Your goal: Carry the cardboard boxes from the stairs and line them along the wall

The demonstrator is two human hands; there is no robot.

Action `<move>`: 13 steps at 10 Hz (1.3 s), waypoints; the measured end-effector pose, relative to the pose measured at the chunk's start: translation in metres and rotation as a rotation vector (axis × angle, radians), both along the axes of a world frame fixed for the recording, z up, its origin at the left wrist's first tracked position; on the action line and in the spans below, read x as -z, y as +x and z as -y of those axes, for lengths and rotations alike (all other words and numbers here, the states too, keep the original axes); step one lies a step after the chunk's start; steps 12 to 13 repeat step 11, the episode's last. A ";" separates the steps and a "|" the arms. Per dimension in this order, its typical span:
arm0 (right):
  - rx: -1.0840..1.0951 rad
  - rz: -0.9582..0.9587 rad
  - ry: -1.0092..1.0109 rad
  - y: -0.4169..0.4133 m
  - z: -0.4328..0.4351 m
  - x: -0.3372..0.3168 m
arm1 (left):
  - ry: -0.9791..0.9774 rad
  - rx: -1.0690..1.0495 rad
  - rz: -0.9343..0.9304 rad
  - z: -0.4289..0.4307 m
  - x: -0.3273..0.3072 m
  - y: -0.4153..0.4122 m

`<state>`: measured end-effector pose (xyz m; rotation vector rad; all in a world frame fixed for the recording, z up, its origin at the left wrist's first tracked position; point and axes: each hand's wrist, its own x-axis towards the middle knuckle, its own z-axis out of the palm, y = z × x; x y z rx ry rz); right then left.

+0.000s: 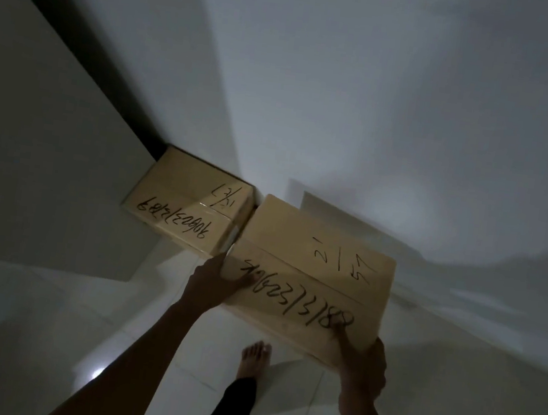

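Now both hands clamp the stiff, probably light box [308, 280], left hand [218, 283] at its near-left corner, right hand [361, 366] under its near-right corner, second box [186, 210] just beyond by the wall [350, 78].

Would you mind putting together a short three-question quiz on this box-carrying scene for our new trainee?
1. True or false: the box in the corner already sits on the floor against the wall.
2. How many hands grip the nearer box? A) none B) one C) two
3. Fill in: the bare foot stands on the white ____ floor.

Key
1. True.
2. C: the left hand holds its left edge and the right hand its near right corner.
3. tiled.
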<state>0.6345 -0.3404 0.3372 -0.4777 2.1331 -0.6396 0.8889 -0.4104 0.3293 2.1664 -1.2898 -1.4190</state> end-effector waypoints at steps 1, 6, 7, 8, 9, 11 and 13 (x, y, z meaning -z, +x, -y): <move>-0.007 0.009 -0.003 0.021 0.025 0.071 | -0.012 0.020 0.053 0.025 0.070 0.019; -0.002 -0.002 -0.072 0.054 0.080 0.237 | -0.258 0.255 0.493 0.044 0.213 0.011; -0.036 0.013 -0.086 0.060 0.086 0.233 | -0.325 0.374 0.492 0.037 0.222 0.013; -0.077 0.018 -0.088 0.063 0.087 0.234 | -0.298 0.374 0.451 0.035 0.225 0.015; -0.111 0.026 -0.033 0.064 0.090 0.233 | -0.237 0.364 0.441 0.041 0.218 0.016; -0.147 0.081 0.062 0.047 0.097 0.209 | -0.241 0.421 0.409 0.043 0.199 0.024; -0.147 0.081 0.062 0.047 0.097 0.209 | -0.241 0.421 0.409 0.043 0.199 0.024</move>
